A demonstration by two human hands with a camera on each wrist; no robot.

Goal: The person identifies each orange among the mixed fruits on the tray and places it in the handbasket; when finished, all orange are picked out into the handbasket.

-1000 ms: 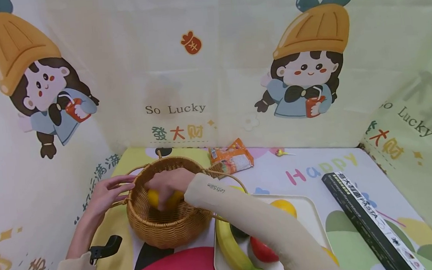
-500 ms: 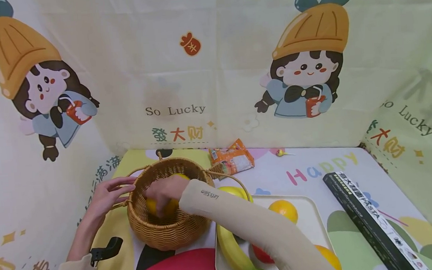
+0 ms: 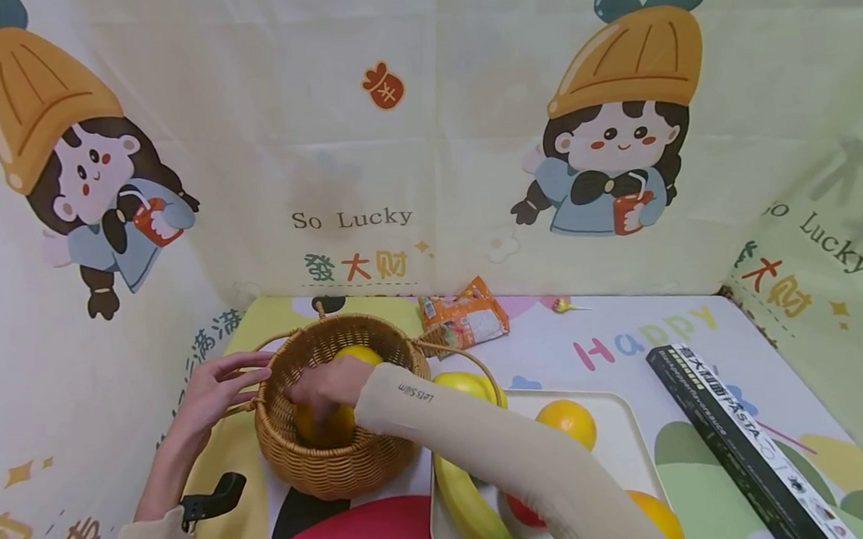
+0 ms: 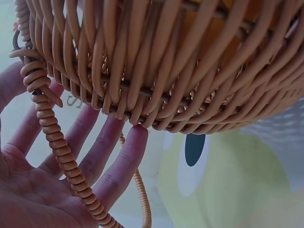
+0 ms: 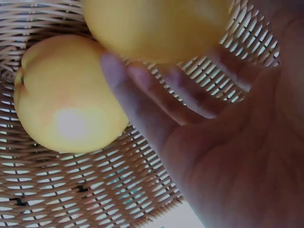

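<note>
A round wicker basket (image 3: 340,468) stands at the left of the table. My left hand (image 3: 214,391) rests its spread fingers against the basket's left side. In the left wrist view the fingertips (image 4: 135,142) touch the weave, and a wrapped handle (image 4: 66,164) crosses the palm. My right hand (image 3: 334,385) reaches down into the basket and holds a yellow-orange round fruit (image 3: 326,427). In the right wrist view that fruit (image 5: 156,28) covers part of the fingers. A second such fruit (image 5: 71,95), with a stem dimple, lies beside it against the wicker.
A white tray (image 3: 624,448) right of the basket carries a banana (image 3: 467,509), a red fruit (image 3: 522,509) and orange fruits (image 3: 568,423), partly behind my right sleeve. Behind are an orange snack packet (image 3: 468,315) and lollipop (image 3: 563,304). A black pasta box (image 3: 736,440) lies right.
My right hand has shifted slightly left inside the basket, and the held fruit has moved toward the near side. The second fruit has come into sight behind the hand. My left hand stays put.
</note>
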